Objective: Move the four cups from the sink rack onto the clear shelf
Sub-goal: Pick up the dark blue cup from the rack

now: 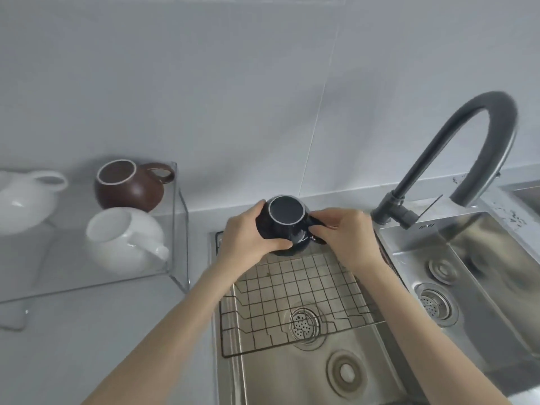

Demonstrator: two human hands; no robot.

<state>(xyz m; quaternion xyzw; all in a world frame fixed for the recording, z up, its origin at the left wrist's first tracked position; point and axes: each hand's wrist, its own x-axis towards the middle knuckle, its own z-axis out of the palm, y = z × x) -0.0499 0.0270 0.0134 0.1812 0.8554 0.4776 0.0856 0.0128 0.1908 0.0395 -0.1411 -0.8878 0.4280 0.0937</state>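
A person's left hand (pixel 248 238) and right hand (pixel 344 238) both grip an upside-down black cup (pixel 285 226) at the far edge of the wire sink rack (pixel 292 290). To the left, a brown cup (pixel 128 185) and two white cups (pixel 122 241) (pixel 26 197) sit inverted on the clear shelf (pixel 175 217).

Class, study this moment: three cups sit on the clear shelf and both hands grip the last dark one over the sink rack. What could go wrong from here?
1. The dark cup looks glossy, perhaps wet; it might slip from the left hand or right hand onto the sink rack.
2. The clear shelf is crowded; setting it down may knock the white cup or brown cup.
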